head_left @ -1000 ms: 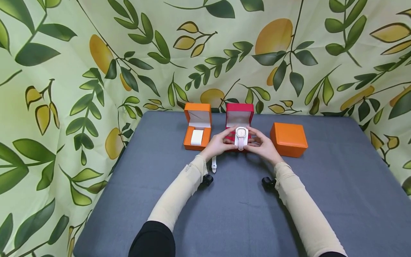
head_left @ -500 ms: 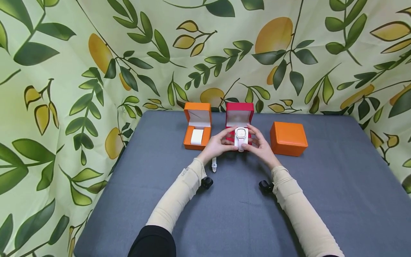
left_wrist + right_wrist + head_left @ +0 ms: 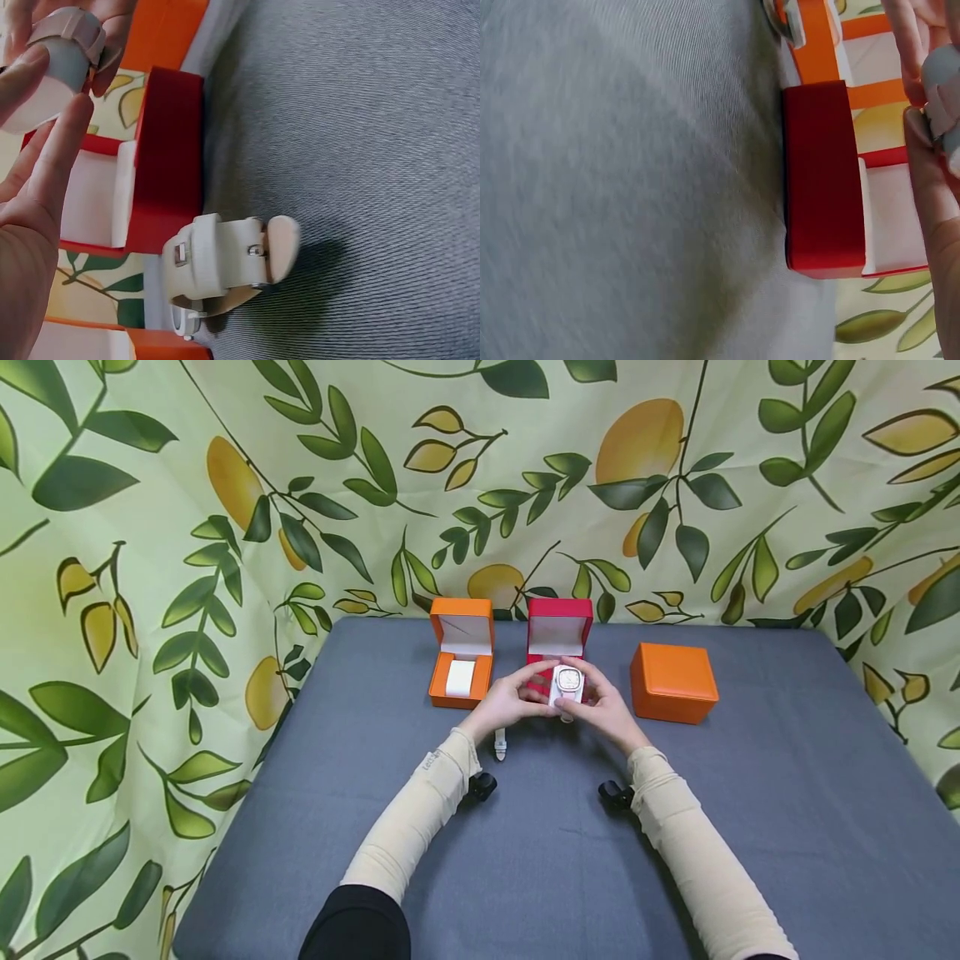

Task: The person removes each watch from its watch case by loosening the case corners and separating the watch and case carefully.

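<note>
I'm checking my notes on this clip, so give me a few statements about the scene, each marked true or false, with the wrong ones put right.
1. The left hand and the right hand hold a white cushion with a watch strapped round it. True.
2. The red box is shut. False: its lid stands open.
3. The open orange box holds a white insert. True.
4. The second watch lies inside the open orange box. False: it rests on the grey tabletop.
5. In the head view, the closed orange box stands left of the red box. False: it stands to the right.
</note>
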Tool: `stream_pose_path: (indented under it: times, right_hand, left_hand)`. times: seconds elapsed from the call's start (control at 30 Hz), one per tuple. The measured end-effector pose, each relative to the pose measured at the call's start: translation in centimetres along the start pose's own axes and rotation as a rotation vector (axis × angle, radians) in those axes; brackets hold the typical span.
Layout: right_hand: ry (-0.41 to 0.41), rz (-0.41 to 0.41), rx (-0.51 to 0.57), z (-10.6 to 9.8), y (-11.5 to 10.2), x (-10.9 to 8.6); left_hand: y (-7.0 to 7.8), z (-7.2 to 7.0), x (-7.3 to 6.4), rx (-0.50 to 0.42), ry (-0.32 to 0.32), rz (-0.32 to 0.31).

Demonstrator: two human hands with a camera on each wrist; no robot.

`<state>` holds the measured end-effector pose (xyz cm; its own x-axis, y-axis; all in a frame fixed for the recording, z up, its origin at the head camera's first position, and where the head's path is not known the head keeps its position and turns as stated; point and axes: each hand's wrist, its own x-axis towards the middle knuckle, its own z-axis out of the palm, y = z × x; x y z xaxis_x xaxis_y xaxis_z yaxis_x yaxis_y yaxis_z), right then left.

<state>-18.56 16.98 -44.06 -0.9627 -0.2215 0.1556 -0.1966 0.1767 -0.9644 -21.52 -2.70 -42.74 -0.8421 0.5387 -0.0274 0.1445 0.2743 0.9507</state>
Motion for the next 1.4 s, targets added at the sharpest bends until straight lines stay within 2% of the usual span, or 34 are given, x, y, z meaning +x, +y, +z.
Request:
stream_pose_path:
  times: [0.1, 0.17, 0.37, 0.43, 0.53, 0.73, 0.83, 1.0, 1.23, 1.4]
  right_hand:
    - [0.007, 0.015, 0.126, -0.01, 0.18, -0.01]
    - [0.005, 0.020, 0.165, -0.04, 0.17, -0.06]
    - [-0.033, 0.041, 0.015, -0.39, -0.12, 0.05]
    - [-0.047, 0.042, -0.006, -0.48, -0.14, 0.11]
    - [-0.045, 0.050, 0.014, -0.51, -0.11, 0.03]
    - [0.008, 0.068, 0.148, -0.40, 0.24, -0.17]
    - [0.009, 0.064, 0.182, -0.39, 0.36, -0.25]
    - [0.003, 0.065, 0.179, -0.39, 0.31, -0.35]
    - [-0.020, 0.070, 0.141, -0.74, 0.16, -0.36]
    - [0.006, 0.096, 0.155, -0.51, 0.08, -0.30]
  left_hand:
    - [0.15, -0.17, 0.02, -0.004, -0.015, 0.028]
    - [0.19, -0.25, 0.03, 0.002, -0.026, 0.034]
    - [0.13, -0.65, -0.17, 0.023, -0.028, 0.015]
    - [0.11, -0.73, -0.20, 0.031, -0.025, 0.015]
    - [0.14, -0.73, -0.21, 0.045, -0.024, 0.016]
    - [0.25, -0.38, -0.29, 0.034, -0.004, 0.017]
    - [0.24, -0.21, -0.33, 0.038, 0.005, 0.028]
    - [0.15, -0.11, -0.40, 0.045, 0.009, 0.038]
    - [0.37, -0.30, -0.42, 0.084, -0.031, 0.028]
    - [0.49, -0.21, -0.46, 0.097, -0.001, 0.057]
